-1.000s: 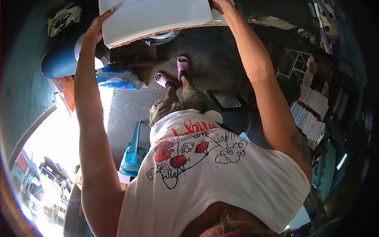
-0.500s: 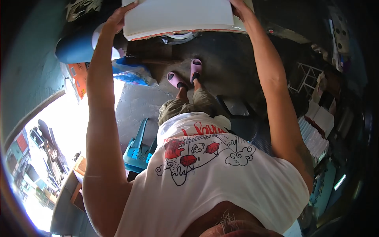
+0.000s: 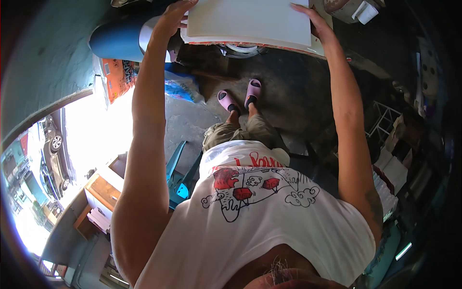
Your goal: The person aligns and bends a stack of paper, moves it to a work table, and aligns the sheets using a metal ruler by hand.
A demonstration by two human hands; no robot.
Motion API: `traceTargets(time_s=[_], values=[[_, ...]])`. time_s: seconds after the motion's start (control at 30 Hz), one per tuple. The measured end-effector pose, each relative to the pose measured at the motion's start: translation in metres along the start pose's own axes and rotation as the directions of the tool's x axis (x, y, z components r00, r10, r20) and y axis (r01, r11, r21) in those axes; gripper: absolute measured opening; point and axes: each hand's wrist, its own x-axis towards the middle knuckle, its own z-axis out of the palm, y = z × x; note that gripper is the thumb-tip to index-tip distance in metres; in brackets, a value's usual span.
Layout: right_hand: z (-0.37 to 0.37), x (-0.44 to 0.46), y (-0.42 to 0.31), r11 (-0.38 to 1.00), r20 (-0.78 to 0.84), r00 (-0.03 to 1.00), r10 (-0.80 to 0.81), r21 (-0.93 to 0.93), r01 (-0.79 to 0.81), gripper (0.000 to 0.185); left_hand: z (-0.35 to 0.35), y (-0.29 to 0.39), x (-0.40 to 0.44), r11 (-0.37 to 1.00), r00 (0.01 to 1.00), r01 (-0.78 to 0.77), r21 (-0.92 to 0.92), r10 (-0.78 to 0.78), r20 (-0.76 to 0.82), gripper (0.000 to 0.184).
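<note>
A stack of large white sheets with a reddish lower edge lies flat at the top of the head view, its far side cut off by the frame. My left hand grips its left edge, thumb on top and fingertips at the side. At the right edge my right hand holds on, with one digit stretched over the top sheet and the other fingers partly hidden. Both arms reach forward, away from my white printed shirt.
Below the stack is a coiled light item. A blue rounded object, an orange bag and a blue plastic bag are at the left. A teal chair stands near my left arm. A white rack is at the right.
The stack and both hands have shifted right in the view, along with the surroundings. My right hand's fingers now show more clearly at the stack's edge.
</note>
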Motion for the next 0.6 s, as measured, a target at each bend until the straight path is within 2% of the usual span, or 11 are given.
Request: traceTargets(time_s=[0.03, 0.1, 0.17, 0.23, 0.3, 0.37, 0.43, 0.5, 0.6], values=[[0.001, -0.004, 0.0, 1.0, -0.014, 1.0, 0.003, -0.001, -0.003, 0.065, 0.009, 0.01, -0.016, 1.0, 1.0, -0.001, -0.003, 0.001, 0.014, 0.082], [0.005, -0.011, -0.005, 0.997, -0.068, 0.998, 0.009, -0.072, -0.014, 0.07, 0.032, 0.038, -0.047, 0.955, 0.994, -0.08, 0.286, 0.097, -0.047, 0.062], [0.004, -0.008, -0.002, 0.994, -0.098, 0.995, 0.009, -0.104, -0.019, 0.075, 0.031, 0.022, -0.035, 0.959, 0.988, -0.139, 0.247, 0.152, -0.036, 0.059], [0.003, -0.009, -0.004, 0.99, -0.128, 0.992, 0.003, -0.138, -0.02, 0.072, 0.031, 0.018, -0.035, 0.971, 0.99, -0.102, 0.218, 0.12, -0.072, 0.063], [0.003, -0.011, -0.009, 0.983, -0.159, 0.987, -0.008, -0.18, -0.021, 0.07, 0.024, 0.008, -0.022, 0.976, 0.993, -0.1, 0.193, 0.109, -0.036, 0.066], [0.004, -0.016, -0.015, 0.973, -0.189, 0.982, -0.02, -0.23, -0.024, 0.068, 0.022, 0.001, -0.016, 0.98, 0.994, -0.043, 0.196, 0.062, -0.094, 0.072], [0.004, -0.019, -0.021, 0.961, -0.219, 0.975, -0.035, -0.276, -0.028, 0.066, 0.025, 0.007, -0.017, 0.985, 0.998, -0.049, 0.164, 0.055, -0.038, 0.077], [0.005, -0.023, -0.025, 0.947, -0.234, 0.971, -0.05, -0.319, -0.028, 0.064, 0.026, 0.01, -0.022, 0.982, 0.998, 0.0, 0.19, 0.013, -0.066, 0.082], [0.002, -0.021, -0.024, 0.926, -0.25, 0.963, -0.103, -0.377, 0.001, 0.063, 0.02, -0.006, -0.004, 0.979, 0.995, -0.018, 0.202, 0.038, -0.096, 0.085]])
